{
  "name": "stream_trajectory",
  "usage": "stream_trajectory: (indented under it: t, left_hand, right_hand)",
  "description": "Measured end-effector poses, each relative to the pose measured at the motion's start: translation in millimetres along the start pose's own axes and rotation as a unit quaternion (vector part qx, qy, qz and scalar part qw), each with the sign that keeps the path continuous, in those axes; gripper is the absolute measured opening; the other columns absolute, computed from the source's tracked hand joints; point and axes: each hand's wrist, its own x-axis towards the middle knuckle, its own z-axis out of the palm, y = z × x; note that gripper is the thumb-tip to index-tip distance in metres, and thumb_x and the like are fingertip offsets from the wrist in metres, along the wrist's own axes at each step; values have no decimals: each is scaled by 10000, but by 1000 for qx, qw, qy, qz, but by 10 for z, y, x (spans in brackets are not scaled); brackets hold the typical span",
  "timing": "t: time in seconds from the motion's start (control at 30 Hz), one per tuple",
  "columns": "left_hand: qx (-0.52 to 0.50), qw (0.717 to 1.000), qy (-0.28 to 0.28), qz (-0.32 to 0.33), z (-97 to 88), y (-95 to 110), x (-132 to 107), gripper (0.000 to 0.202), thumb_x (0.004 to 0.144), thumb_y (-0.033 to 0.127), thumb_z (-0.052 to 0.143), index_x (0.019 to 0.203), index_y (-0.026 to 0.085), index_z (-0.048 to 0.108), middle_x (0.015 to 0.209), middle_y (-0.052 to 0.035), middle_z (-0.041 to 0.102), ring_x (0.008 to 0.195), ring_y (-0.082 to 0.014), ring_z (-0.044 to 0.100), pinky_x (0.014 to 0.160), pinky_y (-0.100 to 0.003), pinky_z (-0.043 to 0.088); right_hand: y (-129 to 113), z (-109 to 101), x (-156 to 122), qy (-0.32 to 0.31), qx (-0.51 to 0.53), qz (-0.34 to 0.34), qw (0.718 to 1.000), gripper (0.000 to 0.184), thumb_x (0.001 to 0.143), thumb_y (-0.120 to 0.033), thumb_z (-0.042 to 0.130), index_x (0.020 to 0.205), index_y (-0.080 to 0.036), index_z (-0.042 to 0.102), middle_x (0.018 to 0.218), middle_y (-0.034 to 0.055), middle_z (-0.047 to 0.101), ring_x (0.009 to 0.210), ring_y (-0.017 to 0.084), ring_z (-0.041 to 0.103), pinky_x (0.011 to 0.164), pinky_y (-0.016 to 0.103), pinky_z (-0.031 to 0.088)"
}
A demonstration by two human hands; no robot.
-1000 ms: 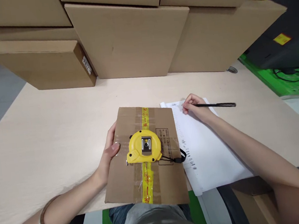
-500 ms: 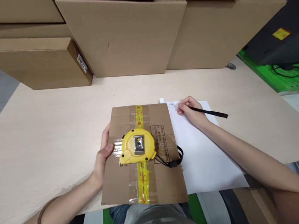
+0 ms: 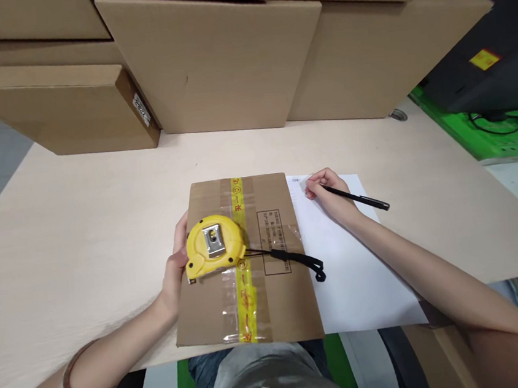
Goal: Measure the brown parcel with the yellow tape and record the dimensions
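Stacked cardboard cartons (image 3: 212, 63) wall off the far side of a pale wooden table (image 3: 80, 213).

Near its front edge lies a flat taped box (image 3: 272, 279), long axis running near to far, yellow tape down its middle. On its left half sits a yellow tape measure (image 3: 213, 247), clip side up, black wrist strap (image 3: 298, 259) trailing right. The left hand (image 3: 177, 270) curls its fingers against the case's left side; hard, smooth and probably weighty, it is best gripped across its flat faces. The right hand (image 3: 328, 193) has fingers pinched on a black pen (image 3: 356, 198), tip on white paper (image 3: 354, 270), barrel pointing right.
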Motion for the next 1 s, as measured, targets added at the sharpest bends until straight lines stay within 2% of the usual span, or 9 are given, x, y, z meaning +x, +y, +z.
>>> stream_trajectory:
  t: [0.13, 0.27, 0.43, 0.5, 0.57, 0.67, 0.73, 0.87, 1.0]
  left_hand:
    - [61, 998, -20, 15, 42, 3, -17, 617, 792, 401, 661, 1390, 261, 597, 1422, -49, 655, 1371, -364, 554, 1099, -467, 538]
    - [77, 996, -24, 44, 19, -35, -15, 612, 832, 394, 636, 1433, 291, 595, 1513, -37, 607, 1481, -378, 471, 1199, -506, 467]
    - [169, 967, -39, 184, -191, -131, 114, 688, 850, 339, 727, 1504, 408, 525, 1717, 38, 370, 1650, -328, 180, 1362, -527, 148]
    - [207, 945, -75, 240, -255, -118, 180, 615, 873, 358, 751, 1459, 414, 576, 1679, 18, 438, 1649, -313, 203, 1370, -525, 110]
    - [238, 922, -129, 276, -273, -70, 234, 490, 966, 474, 644, 1446, 380, 610, 1588, -29, 557, 1632, -306, 260, 1368, -534, 133]
    - [291, 882, -177, 327, -244, 19, 285, 538, 1043, 595, 416, 1464, 327, 616, 1483, -73, 651, 1601, -304, 316, 1353, -561, 160]
    - [315, 865, -180, 347, -219, 65, 300, 529, 1042, 599, 414, 1419, 322, 660, 1446, -72, 674, 1565, -316, 368, 1347, -563, 164]
    - [326, 876, -162, 317, -202, 106, 292, 531, 997, 659, 483, 1293, 308, 750, 1376, -51, 710, 1509, -371, 437, 1332, -549, 195]
    - [348, 868, -166, 315, -214, 100, 278, 501, 1011, 617, 431, 1293, 346, 744, 1411, -40, 694, 1530, -365, 400, 1324, -587, 197]
  right_hand:
    - [-8, -22, 39, -29, 1, -1, 1000, 257, 807, -386, 789, 825, -248, 572, 698, -28, 665, 631, 126, 621, 641, 294, 503]
    - [-92, -133, 233, -117, -9, 3, 993, 356, 801, -487, 823, 735, -225, 591, 629, -5, 674, 470, 83, 505, 468, 255, 394]
    - [-125, -138, 464, -194, -31, -8, 981, 455, 664, -459, 948, 661, -225, 557, 479, -47, 580, 393, 71, 456, 387, 228, 323]
    - [-95, -108, 503, -197, -34, -11, 980, 473, 649, -454, 956, 670, -232, 540, 464, -55, 568, 386, 80, 473, 370, 225, 331]
    - [-61, -89, 521, -189, -34, -17, 981, 480, 659, -453, 948, 664, -237, 520, 482, -46, 587, 387, 88, 493, 366, 232, 354]
    - [-22, -77, 529, -170, -36, -32, 984, 482, 698, -429, 925, 620, -233, 492, 480, -45, 576, 372, 66, 439, 366, 229, 316]
    - [-6, -67, 528, -161, -39, -40, 985, 469, 722, -419, 909, 608, -228, 496, 475, -47, 567, 370, 56, 408, 370, 228, 287]
    - [0, -38, 515, -168, -43, -36, 984, 444, 750, -446, 887, 605, -222, 532, 487, -19, 602, 393, 80, 468, 379, 236, 320]
    - [-35, -22, 511, -181, -47, -31, 982, 444, 735, -475, 895, 596, -217, 561, 484, -12, 607, 390, 79, 472, 371, 236, 338]
